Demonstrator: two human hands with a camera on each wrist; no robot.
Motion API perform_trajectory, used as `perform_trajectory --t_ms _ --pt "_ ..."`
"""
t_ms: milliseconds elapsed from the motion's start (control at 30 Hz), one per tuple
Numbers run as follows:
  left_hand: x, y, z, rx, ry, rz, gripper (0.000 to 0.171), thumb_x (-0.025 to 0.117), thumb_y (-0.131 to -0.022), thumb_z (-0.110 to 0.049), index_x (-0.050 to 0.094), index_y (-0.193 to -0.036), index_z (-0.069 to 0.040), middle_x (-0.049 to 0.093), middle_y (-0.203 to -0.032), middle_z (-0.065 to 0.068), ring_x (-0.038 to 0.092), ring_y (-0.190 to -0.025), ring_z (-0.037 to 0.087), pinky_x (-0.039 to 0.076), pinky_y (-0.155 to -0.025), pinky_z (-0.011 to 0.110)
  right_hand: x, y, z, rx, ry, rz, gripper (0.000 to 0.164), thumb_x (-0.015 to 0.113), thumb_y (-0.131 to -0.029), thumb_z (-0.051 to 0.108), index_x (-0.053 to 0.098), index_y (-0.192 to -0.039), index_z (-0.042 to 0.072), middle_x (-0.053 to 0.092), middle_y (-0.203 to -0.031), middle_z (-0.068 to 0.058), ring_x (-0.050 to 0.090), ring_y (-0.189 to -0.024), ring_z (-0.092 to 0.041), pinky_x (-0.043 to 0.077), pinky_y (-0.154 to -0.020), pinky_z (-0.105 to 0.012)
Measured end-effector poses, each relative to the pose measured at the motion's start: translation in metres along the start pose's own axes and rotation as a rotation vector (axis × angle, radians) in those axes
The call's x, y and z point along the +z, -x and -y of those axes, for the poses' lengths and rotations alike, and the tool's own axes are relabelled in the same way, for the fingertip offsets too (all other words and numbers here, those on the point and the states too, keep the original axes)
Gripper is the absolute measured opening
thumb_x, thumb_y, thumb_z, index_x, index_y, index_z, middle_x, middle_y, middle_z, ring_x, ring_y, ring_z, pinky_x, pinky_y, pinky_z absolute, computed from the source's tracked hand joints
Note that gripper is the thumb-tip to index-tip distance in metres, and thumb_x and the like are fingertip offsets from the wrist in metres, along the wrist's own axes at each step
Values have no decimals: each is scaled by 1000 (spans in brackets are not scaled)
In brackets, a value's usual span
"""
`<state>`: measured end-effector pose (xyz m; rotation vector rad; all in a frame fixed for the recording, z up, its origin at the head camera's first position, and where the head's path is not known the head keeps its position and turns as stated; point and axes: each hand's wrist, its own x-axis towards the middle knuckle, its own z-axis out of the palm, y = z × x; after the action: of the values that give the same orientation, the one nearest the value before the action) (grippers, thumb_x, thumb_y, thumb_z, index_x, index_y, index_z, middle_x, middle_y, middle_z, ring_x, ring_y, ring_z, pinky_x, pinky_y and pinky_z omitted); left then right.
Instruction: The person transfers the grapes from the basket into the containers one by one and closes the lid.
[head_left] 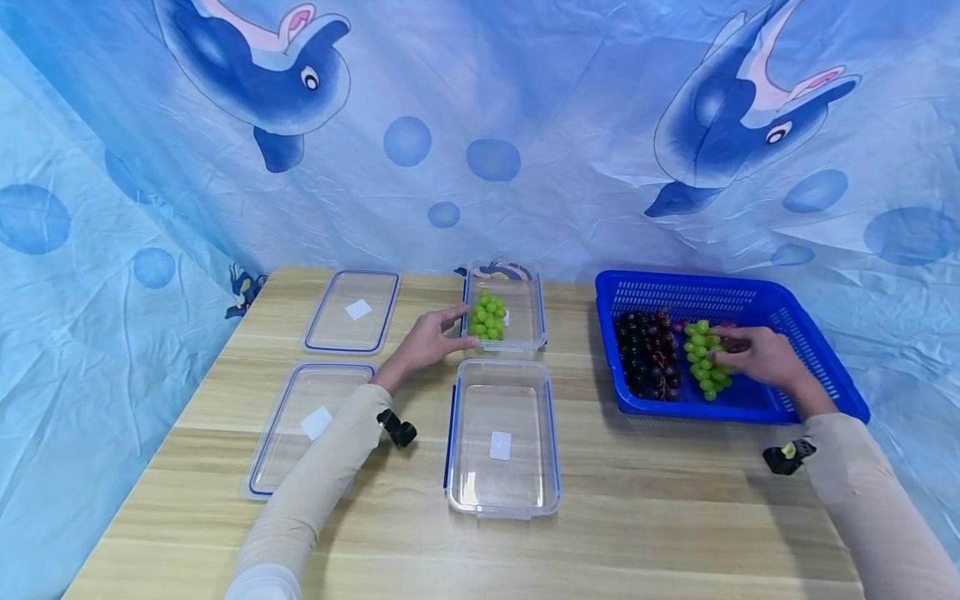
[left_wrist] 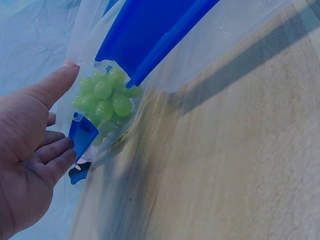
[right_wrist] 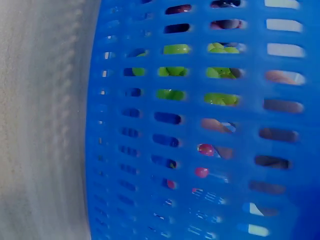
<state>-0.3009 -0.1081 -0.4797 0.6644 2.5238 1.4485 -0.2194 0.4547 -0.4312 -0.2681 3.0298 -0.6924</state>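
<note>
My left hand (head_left: 427,342) is at the left side of the far clear container (head_left: 525,292), its fingers fairly straight. In the left wrist view the thumb reaches the container's edge and the fingertips lie by a blue latch (left_wrist: 82,132). A bunch of green grapes (head_left: 487,317) sits inside that container. On the right, my right hand (head_left: 767,362) pinches another bunch of green grapes (head_left: 703,358) within the blue basket (head_left: 817,350). The basket's slotted wall (right_wrist: 150,105) mostly hides this hand in the right wrist view.
Dark grapes (head_left: 637,354) and reddish grapes (head_left: 663,358) lie in the basket's left part. A second clear container (head_left: 517,492) stands nearer on the wooden table (head_left: 637,517). Two clear lids, one far (head_left: 341,312) and one near (head_left: 288,425), lie at left, the near one partly under my left arm.
</note>
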Motion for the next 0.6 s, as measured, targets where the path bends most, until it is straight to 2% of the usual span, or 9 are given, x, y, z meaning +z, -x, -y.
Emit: perform_trajectory --t_ms 167,267,600 --pt "0 1 0 2 -1 -1 82 80 -89 -41 45 -153 -6 37 -162 16 43 -145 35 41 -118 40 -5 4 3 -8 -59 -23 50 74 -95 20 61 -135 -7 73 -105 -30 71 -68 -6 55 -54 -24" --pt "0 1 1 6 -1 -1 82 80 -88 -41 45 -153 -5 37 -162 16 43 -144 36 41 -118 41 -10 6 7 -1 -84 -34 51 74 -96 20 60 -137 -7 71 -108 -33 72 -68 -8 57 -56 -23" --pt "1 0 1 14 4 0 83 80 -88 -44 45 -153 -5 37 -162 16 43 -144 35 41 -118 40 -29 7 23 7 -111 -98 52 72 -98 25 59 -141 -1 72 -109 -31 71 -66 -8 58 -55 -25"
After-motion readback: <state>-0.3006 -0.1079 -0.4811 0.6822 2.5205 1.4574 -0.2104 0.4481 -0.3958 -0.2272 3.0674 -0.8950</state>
